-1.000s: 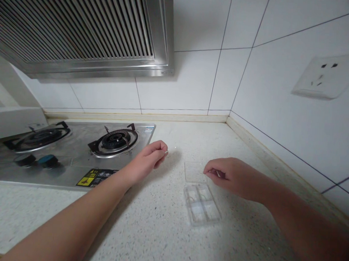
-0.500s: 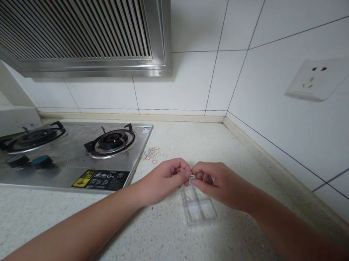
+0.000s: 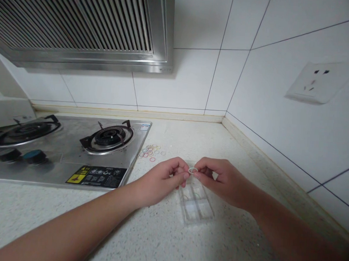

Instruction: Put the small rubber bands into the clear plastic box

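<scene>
My left hand [image 3: 166, 178] and my right hand [image 3: 218, 179] meet above a small clear plastic box [image 3: 196, 205] with compartments on the speckled counter. Both pinch a tiny pale rubber band [image 3: 192, 170] between their fingertips, each hand on one side of it. The box lies open just below the hands. A loose scatter of several small coloured rubber bands [image 3: 150, 152] lies on the counter beyond my left hand, beside the hob's edge.
A steel gas hob [image 3: 68, 144] with two burners and knobs fills the left. A range hood [image 3: 80, 24] hangs above it. Tiled walls form a corner at the back right, with a wall socket [image 3: 317, 83] on the right wall.
My left hand came from near the coloured bands back to the box, carrying a band. Both hands then met and now hold the band between them, slightly raised.
</scene>
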Demonstrator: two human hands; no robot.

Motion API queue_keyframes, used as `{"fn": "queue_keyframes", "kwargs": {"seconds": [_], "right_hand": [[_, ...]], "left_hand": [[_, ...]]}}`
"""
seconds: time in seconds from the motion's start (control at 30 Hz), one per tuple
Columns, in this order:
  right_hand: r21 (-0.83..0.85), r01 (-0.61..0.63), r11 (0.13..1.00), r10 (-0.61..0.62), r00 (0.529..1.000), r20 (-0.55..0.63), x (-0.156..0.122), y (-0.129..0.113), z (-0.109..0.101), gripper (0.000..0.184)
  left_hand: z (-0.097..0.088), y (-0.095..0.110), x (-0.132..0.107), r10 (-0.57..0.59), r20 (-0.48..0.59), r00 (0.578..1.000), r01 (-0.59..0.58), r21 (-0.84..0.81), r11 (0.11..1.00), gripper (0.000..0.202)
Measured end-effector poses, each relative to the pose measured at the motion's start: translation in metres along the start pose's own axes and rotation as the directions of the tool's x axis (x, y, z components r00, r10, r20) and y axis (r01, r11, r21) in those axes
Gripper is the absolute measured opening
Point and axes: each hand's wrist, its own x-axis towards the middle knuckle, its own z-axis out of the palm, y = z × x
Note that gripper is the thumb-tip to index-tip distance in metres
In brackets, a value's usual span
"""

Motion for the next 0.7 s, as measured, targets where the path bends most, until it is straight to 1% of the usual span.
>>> {"fn": "queue_keyframes", "kwargs": {"seconds": [0.27,0.4,0.7], "right_hand": [[-0.017,0.015,1.0,-0.015,1.0,0.014,-0.0002,0.0016,-0.0002,0.024],[0.0,0.026,1.0,-0.026,0.999,0.028,-0.0003,0.0005,0.0003,0.024],[-0.012,0.026,1.0,-0.025,0.999,0.038,-0.0012,-0.0001,0.0006,0.021]], "left_hand": [[0.0002,0.0037,-0.0012,0.002,0.003,1.0,-0.002,0.057,0.998,0.019],[-0.0006,0.0051,-0.0011,-0.003,-0.015,1.0,0.005,0.093,0.996,0.022],[-0.0027,0.002,-0.002,0.012,-0.028,1.0,-0.01,0.086,0.996,0.023]]}}
